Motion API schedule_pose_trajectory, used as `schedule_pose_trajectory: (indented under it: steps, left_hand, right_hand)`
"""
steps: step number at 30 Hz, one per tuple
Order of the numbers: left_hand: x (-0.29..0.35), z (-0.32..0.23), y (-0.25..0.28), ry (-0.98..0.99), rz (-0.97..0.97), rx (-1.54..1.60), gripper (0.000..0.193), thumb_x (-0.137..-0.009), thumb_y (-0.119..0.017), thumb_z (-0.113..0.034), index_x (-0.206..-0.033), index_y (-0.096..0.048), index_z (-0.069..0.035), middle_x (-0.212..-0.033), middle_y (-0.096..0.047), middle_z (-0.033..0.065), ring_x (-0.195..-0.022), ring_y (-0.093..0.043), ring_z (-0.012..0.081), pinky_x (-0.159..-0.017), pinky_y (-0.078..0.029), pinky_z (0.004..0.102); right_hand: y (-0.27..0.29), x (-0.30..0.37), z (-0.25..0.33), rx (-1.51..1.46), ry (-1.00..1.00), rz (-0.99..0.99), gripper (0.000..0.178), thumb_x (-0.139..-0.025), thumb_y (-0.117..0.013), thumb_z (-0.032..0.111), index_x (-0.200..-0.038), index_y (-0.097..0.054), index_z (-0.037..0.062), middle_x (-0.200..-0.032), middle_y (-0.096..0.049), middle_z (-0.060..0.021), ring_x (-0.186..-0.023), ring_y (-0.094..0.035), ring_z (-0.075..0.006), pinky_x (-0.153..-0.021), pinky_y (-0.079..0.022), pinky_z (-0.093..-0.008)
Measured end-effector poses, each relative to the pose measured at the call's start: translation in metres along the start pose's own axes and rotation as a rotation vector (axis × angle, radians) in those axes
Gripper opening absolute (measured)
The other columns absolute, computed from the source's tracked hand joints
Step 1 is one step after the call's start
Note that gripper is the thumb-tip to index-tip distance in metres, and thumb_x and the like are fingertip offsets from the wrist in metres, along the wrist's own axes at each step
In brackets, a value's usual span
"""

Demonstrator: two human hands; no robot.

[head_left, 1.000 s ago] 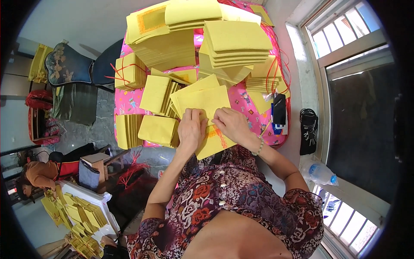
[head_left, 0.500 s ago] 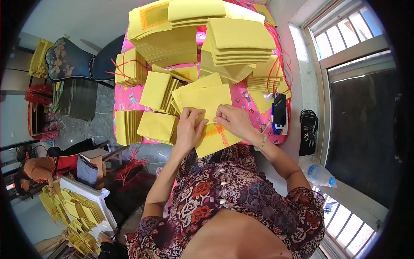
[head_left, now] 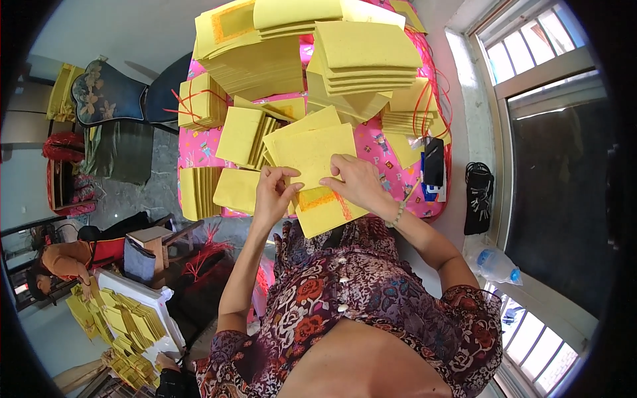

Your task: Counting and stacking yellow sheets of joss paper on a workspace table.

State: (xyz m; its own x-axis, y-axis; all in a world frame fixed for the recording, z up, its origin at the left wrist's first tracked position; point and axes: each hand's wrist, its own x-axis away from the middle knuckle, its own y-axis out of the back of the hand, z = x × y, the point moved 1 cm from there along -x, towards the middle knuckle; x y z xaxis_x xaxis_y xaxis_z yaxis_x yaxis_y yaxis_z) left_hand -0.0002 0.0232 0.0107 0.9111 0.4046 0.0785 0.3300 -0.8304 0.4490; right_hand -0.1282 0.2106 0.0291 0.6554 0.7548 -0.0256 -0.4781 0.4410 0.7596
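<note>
Both hands work at yellow paper laid before the body. The left hand [head_left: 272, 199], loosely curled, has thumb and forefinger visibly parted at the paper's left edge. The right hand [head_left: 358, 182] rests its fingertips on the right part; whether it pinches a layer or only presses cannot be told. The upper yellow sheet [head_left: 315, 149] extends beyond the hands, overlapping others set askew; the printed sheet [head_left: 325, 215], marked in orange, lies between the hands and on the body side. Whether the two are one folded piece is unclear.

For sound handling—a judgement—both hands should bear evenly, edges should be matched before any firm pressure, and the thumbs should travel outward along one straight line. Uneven pull would likely skew the paper, and the loose sheets beneath could slide with it.

Just left of the left hand lies a folded yellow bundle [head_left: 235, 189]; farther left and beyond, a bundle tied with red string [head_left: 202, 99]. Well beyond both hands stand a tall yellow stack [head_left: 259, 69] and, to its right, a thick folded pile [head_left: 368, 56]. A dark phone [head_left: 433, 161] lies right of the right hand, on the side of the pink tablecloth [head_left: 369, 146].
</note>
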Motion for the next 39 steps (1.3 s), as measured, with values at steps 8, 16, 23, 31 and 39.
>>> schedule_pose_trajectory:
  steps: [8, 16, 23, 31, 39]
  left_hand:
    - [0.004, 0.028, -0.013, 0.057, -0.015, 0.295, 0.024, -0.082, -0.079, -0.004, -0.102, -0.067, -0.007, -0.089, -0.038, -0.0026, -0.068, -0.042, 0.0057, -0.057, -0.040, 0.0211]
    - [0.004, 0.049, -0.015, 0.026, -0.014, 0.411, 0.026, -0.084, -0.077, -0.001, -0.108, -0.066, -0.005, -0.089, -0.039, -0.0037, -0.070, -0.045, 0.0040, -0.060, -0.041, 0.0190]
    - [0.009, 0.036, -0.003, -0.031, 0.010, 0.503, 0.027, -0.087, -0.072, 0.001, -0.112, -0.066, -0.005, -0.094, -0.048, -0.0027, -0.076, -0.052, 0.0048, -0.065, -0.045, 0.0198]
    - [0.013, 0.006, 0.008, -0.104, -0.067, 0.061, 0.028, -0.083, -0.076, -0.003, -0.109, -0.067, -0.007, -0.093, -0.051, 0.0007, -0.075, -0.056, 0.0084, -0.064, -0.048, 0.0219]
    - [0.003, -0.002, 0.005, -0.131, -0.194, 0.082, 0.050, -0.082, -0.076, -0.009, -0.126, -0.053, -0.004, -0.104, -0.054, 0.0064, -0.082, -0.058, 0.0129, -0.066, -0.050, 0.0263]
  right_hand:
    - [-0.003, 0.002, -0.004, -0.017, -0.015, -0.029, 0.037, -0.079, -0.079, 0.035, -0.082, -0.053, 0.0079, -0.069, -0.057, -0.0066, -0.062, -0.058, -0.0259, -0.054, -0.043, -0.0401]
    - [0.004, 0.000, -0.011, -0.304, -0.112, 0.047, 0.032, -0.083, -0.076, 0.030, -0.087, -0.056, 0.0060, -0.067, -0.057, -0.0063, -0.060, -0.059, -0.0219, -0.053, -0.045, -0.0384]
    - [0.010, -0.003, -0.058, -0.307, -0.289, -0.300, 0.023, -0.087, -0.077, 0.021, -0.096, -0.063, 0.0051, -0.074, -0.059, -0.0001, -0.066, -0.053, -0.0068, -0.060, -0.046, -0.0242]
    - [0.006, 0.001, -0.046, -0.288, -0.197, -0.298, 0.025, -0.082, -0.079, 0.024, -0.089, -0.067, 0.0024, -0.082, -0.064, -0.0076, -0.073, -0.063, -0.0185, -0.065, -0.051, -0.0328]
    - [0.017, 0.011, -0.025, -0.157, -0.091, -0.450, 0.019, -0.083, -0.077, 0.019, -0.090, -0.068, 0.0042, -0.083, -0.064, -0.0082, -0.074, -0.065, -0.0233, -0.065, -0.051, -0.0349]
